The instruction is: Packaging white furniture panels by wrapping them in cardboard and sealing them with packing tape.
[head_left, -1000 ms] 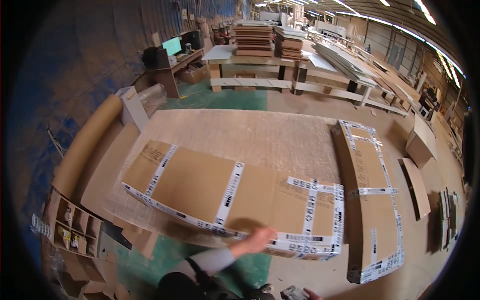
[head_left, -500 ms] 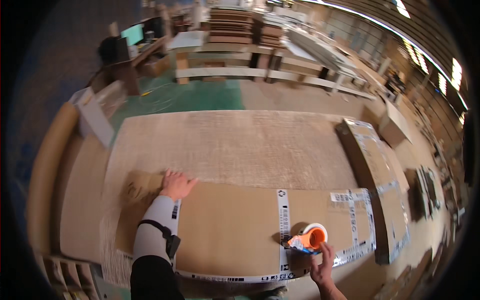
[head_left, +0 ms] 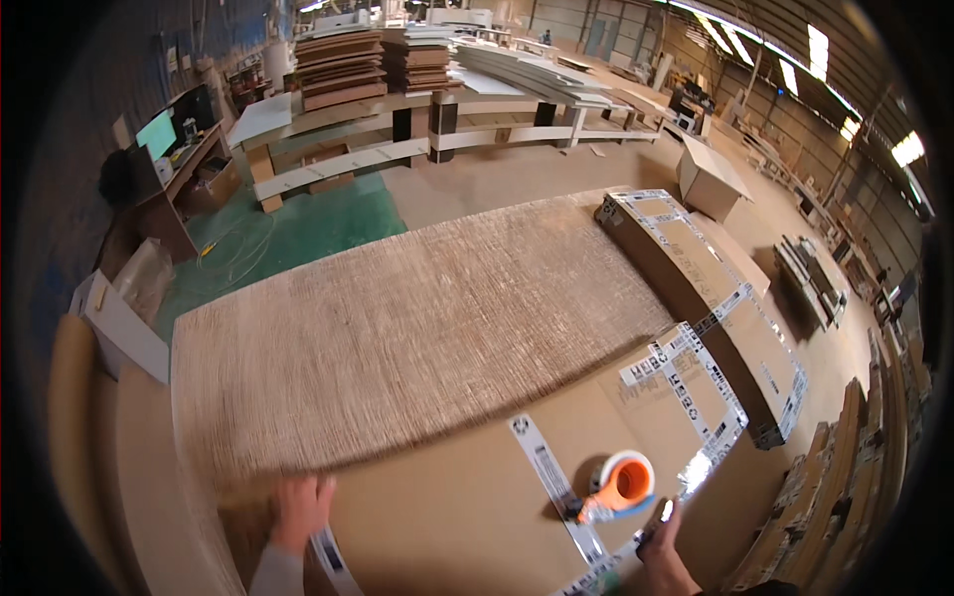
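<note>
A large flat cardboard box [head_left: 437, 497], with strips of printed white tape, lies along the near side of a wood-grained board [head_left: 397, 338]. My left hand [head_left: 301, 512] rests on the far left part of the box, fingers laid flat, beside one strip. At the near right edge of the box is my right hand [head_left: 668, 556], thumb up by a shiny spot. Its other fingers are mostly hidden, so their grip is unclear. Just left of that hand, an orange tape dispenser [head_left: 608, 497] with a roll of white tape sits on the box.
A long taped cardboard box [head_left: 711, 268] lies across the board's right end. Stacked panels [head_left: 338, 70] stand on a bench at the back. To the left are a brown roll [head_left: 75, 417] and a white panel [head_left: 124, 333]; at lower right, a stack of long pieces [head_left: 825, 487].
The view has swung to the right, so the board and boxes appear tilted. My right hand has come away from the dispenser to the box's near edge. My left hand still lies on the box.
</note>
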{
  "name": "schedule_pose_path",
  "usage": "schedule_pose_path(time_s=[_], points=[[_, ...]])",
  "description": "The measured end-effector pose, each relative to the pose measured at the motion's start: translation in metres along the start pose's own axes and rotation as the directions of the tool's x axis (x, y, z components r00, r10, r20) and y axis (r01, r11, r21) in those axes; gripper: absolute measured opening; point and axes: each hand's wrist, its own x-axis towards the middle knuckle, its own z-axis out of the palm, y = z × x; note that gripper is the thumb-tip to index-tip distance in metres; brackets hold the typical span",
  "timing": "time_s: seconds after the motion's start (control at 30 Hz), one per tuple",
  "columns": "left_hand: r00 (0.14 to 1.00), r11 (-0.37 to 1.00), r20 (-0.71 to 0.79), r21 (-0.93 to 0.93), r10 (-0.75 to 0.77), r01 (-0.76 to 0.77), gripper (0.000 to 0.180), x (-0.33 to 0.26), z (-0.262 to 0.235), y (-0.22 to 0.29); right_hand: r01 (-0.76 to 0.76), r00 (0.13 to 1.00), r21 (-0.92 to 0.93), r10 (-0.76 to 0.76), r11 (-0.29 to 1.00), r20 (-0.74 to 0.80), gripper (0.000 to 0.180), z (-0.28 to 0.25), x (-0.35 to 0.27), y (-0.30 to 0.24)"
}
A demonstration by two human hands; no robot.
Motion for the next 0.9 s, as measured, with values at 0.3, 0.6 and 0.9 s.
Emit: schedule_pose_path(time_s=[0.3,0.6,0.9], points=[[0.919,0.945,0.289,-0.11,-0.266,0.308,0.052,-0.097,-0.058,0.003,0.373,0.927,0.016,-0.373,0.928,0.027,0.061,0.072,-0.037,0.002],[0.907,0.953,0.325,-0.045,-0.269,0.299,0.046,-0.089,-0.076,-0.021,0.271,0.938,-0.379,-0.332,0.885,-0.104,0.041,0.263,0.07,0.011],[0.956,0.964,0.127,0.03,-0.265,0.264,0.055,-0.114,0.033,-0.046,0.673,0.731,-0.528,-0.354,0.518,0.584,0.048,0.384,0.095,0.033]])
